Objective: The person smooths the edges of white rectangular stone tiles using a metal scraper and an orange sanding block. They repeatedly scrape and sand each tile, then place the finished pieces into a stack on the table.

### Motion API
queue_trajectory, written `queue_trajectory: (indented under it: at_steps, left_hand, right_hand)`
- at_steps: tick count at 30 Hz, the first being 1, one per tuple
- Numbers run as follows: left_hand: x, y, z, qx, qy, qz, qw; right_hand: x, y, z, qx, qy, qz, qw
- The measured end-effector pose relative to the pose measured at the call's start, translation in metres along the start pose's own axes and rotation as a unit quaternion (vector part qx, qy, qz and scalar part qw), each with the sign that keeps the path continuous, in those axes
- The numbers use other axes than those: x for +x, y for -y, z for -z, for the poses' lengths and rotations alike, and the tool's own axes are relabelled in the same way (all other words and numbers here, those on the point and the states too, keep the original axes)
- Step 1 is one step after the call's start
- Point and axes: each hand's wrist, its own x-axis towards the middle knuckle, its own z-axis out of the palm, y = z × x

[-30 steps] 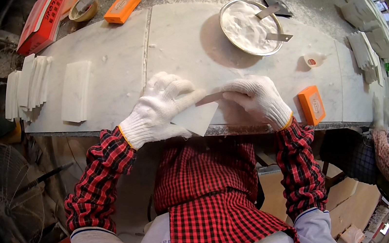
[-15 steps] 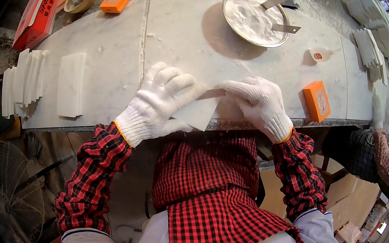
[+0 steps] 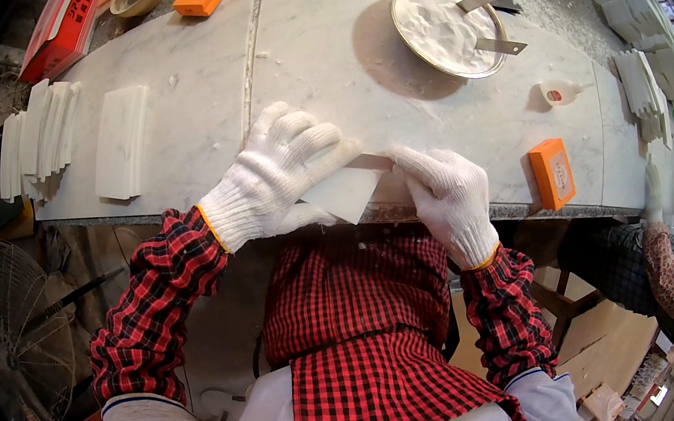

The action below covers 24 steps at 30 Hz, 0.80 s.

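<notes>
My left hand [image 3: 281, 175], in a white knit glove, grips a thin white tile [image 3: 345, 196] at the table's front edge. Its thumb is below and its fingers lie over the top, so one corner sticks out toward me. My right hand [image 3: 451, 200], gloved the same way, is closed with the fingertips pinching a thin flat greyish blade [image 3: 371, 162] against the tile's far edge. Most of the blade is hidden by the fingers. Beyond the right hand stands a round metal bowl [image 3: 439, 27] of white powder or paste, with two flat metal scraper blades [image 3: 501, 46] stuck in it.
White tiles [image 3: 122, 143] lie flat at the left, beside a row of upright ones [image 3: 46, 134]. Right of my hand are an orange box [image 3: 553, 173] and a small translucent cup [image 3: 558, 93]. A wire fan [image 3: 9, 339] stands lower left. Another person's sleeve [image 3: 673, 268] shows at the right.
My right hand has shifted slightly toward me, its wrist lower and its forearm further left. The left hand keeps its hold on the tile. The view has moved a little.
</notes>
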Motion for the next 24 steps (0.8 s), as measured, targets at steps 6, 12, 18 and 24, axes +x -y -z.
queue_trajectory:
  at_steps: [6, 12, 18, 24]
  left_hand:
    - [-0.001, -0.003, 0.001, 0.016, 0.005, 0.009, 1.000]
    - [-0.003, -0.003, 0.000, 0.029, 0.000, -0.005, 1.000]
    - [-0.005, 0.004, 0.001, 0.030, 0.034, -0.026, 0.999]
    - [-0.009, -0.026, 0.011, 0.055, -0.001, 0.090, 0.994]
  right_hand:
    - [-0.005, 0.017, -0.002, -0.036, -0.025, -0.011, 0.999]
    - [-0.017, 0.029, -0.011, -0.037, -0.057, -0.047, 0.997]
    - [-0.048, 0.062, -0.005, 0.303, -0.007, -0.305, 0.903]
    - [-0.074, 0.048, 0.026, 0.388, -0.092, -0.435, 0.807]
